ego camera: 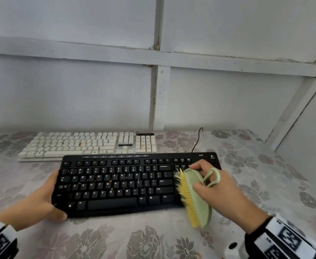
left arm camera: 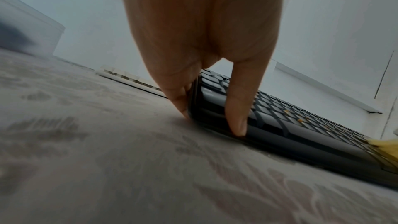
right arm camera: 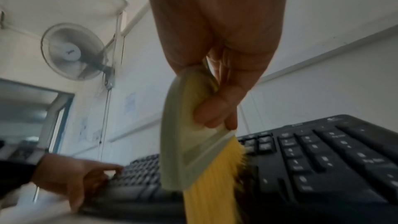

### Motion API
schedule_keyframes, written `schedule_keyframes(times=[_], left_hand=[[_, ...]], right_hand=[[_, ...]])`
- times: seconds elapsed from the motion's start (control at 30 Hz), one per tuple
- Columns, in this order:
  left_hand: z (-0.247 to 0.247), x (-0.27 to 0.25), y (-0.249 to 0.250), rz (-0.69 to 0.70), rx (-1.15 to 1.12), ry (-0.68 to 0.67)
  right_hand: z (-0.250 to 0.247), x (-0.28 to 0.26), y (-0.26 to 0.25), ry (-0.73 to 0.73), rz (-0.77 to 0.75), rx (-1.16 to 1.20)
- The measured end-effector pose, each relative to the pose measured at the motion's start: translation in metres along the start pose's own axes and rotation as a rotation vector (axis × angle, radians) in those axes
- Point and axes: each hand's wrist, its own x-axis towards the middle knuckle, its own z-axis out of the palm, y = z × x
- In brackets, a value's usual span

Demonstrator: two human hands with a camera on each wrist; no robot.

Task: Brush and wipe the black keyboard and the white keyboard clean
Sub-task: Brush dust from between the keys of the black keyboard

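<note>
Black keyboard (ego camera: 123,184) lies flat on the flowered cloth (ego camera: 116,240), nearest the person, and serves as the landmark for everything else. Orange crumbs (ego camera: 111,188) dot its letter keys. Behind it, touching or almost touching its far edge and shifted toward its left end, sits the white keyboard (ego camera: 89,144), also carrying a few crumbs. A thin black cable (ego camera: 197,141) rises from the black keyboard's far right corner toward the white wall (ego camera: 69,90).

At the keyboard's left end, the left hand (ego camera: 41,200) clasps the edge, thumb on the front rim and fingers (left arm camera: 181,94) pressed along the side down to the cloth.

Over the keyboard's right end, the right hand (ego camera: 215,186) holds a pale green brush (ego camera: 194,195) by its back, thumb (right arm camera: 213,110) curled onto the plastic. Its yellow bristles (ego camera: 185,193) point left and meet the keys just left of the number pad. A white fan (right arm camera: 73,51) hangs on the wall well beyond the left end.
</note>
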Motion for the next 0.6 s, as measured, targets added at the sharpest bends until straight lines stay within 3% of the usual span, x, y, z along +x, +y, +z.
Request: schedule_keyframes(times=[0.27,0.5,0.6], left_hand=[[0.001,0.001,-0.002,0.013,0.010,0.018],[0.003,-0.003,0.004,-0.011,0.006,0.006],[0.002,-0.004,0.002,0.013,0.101,-0.002]], right_hand=[[-0.016,0.036,-0.017,0.218,-0.047,0.053],[0.000,-0.001,0.003,0.024,-0.011,0.009],[-0.008,0.000,-0.002,0.045,-0.016,0.073]])
